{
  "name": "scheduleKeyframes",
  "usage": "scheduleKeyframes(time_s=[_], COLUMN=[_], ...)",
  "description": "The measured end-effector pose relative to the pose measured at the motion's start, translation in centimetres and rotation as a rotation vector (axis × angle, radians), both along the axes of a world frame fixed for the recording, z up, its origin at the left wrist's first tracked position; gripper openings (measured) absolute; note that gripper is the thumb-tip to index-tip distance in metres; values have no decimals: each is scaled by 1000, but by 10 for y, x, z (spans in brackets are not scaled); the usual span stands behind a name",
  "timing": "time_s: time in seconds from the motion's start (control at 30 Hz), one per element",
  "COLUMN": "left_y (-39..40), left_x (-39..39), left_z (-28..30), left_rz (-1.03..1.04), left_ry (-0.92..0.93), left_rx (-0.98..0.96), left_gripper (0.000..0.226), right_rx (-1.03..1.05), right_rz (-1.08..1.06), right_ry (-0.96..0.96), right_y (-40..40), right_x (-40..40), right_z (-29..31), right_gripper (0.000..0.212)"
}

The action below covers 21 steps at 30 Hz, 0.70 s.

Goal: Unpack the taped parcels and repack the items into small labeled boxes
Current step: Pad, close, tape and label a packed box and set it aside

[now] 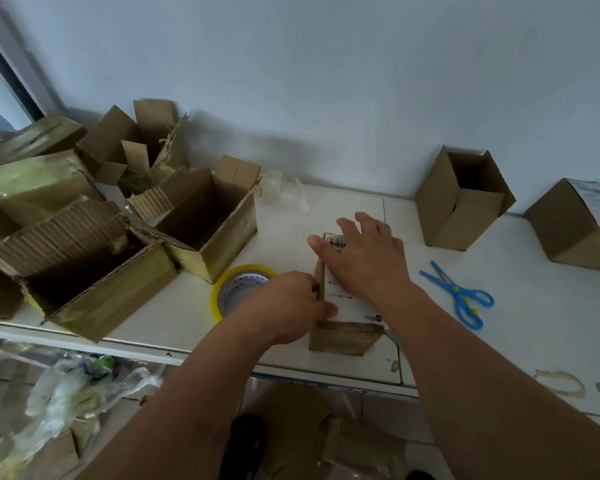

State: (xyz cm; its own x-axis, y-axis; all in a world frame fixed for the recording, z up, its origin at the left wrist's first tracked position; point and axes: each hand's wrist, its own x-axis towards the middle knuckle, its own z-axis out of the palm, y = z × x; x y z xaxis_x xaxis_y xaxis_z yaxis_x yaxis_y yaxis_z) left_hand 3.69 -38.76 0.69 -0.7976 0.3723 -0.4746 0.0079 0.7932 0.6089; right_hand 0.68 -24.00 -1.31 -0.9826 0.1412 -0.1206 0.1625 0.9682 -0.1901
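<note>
On the white table (499, 289), seen from the head camera, 1 small brown cardboard box with a white printed label (343, 306) sits just right of the yellow roll of packing tape (229, 289). Smoothing the label well likely means pressing outward from its centre so no edge lifts. Right hand (364, 258) lies flat, fingers spread, on the label. Left hand (288, 306) grips the box's left edge, fingers curled. Blue plastic scissors (461, 294) lie beyond the box, further right of the tape.
</note>
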Motion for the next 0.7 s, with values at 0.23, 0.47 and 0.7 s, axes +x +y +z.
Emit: scheduleKeyframes(time_s=[0.23,0.47,0.7], left_y=[1,0,1], left_x=[-5,-2,0], left_z=[-8,-4,-3], left_rz=[-37,21,62], left_ry=[-40,-76,-125], left_rx=[-14,63,145], left_gripper=[37,34,35], right_rx=[-6,-226,-532], right_rz=[-56,-52,-263], right_ry=[15,47,108], right_y=[3,13,27], right_x=[-1,-1,52], right_z=[-11,-9,-40], right_gripper=[83,82,96])
